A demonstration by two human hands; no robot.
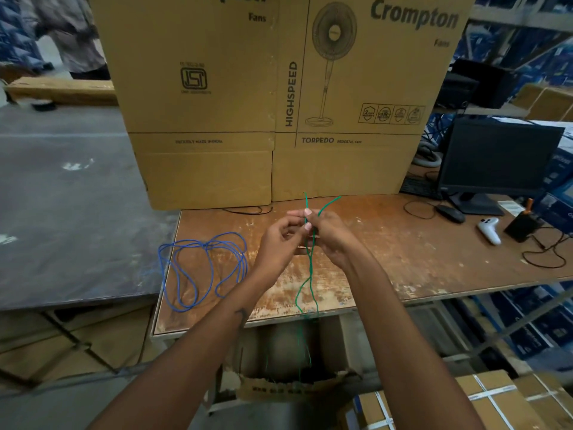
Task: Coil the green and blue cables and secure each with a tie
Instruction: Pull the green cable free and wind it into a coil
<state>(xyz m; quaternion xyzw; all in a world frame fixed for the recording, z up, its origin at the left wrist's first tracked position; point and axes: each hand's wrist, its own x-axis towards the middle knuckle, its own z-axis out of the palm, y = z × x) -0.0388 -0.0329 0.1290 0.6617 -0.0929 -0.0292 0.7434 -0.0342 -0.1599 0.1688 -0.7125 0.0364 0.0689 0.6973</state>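
Both hands meet above the middle of the table point(387, 243), and between them runs the green cable point(311, 274). The left hand point(279, 240) has its fingers curled, thumb and forefinger pinching the cable; the right hand point(330, 235) is curled too, its fingertips closed on the same strands just beside the left thumb. Above the hands two green ends stick up, one straight and one bending off to the right. Below the hands two green strands hang down, cross the table's near edge and drop on toward a torn box point(291, 389) on the floor, where they grow too thin to follow. Whether the strands are twisted together inside the grip cannot be told. To the left of the left hand, well apart from it, the blue cable point(201, 268) lies on the table in loose, untied loops near the left edge. Beyond the hands stands a big fan carton point(279, 103), touching the tabletop. Far to the right of the right hand sit a mouse point(451, 212), a white controller point(490, 229) and a dark monitor point(496, 159).
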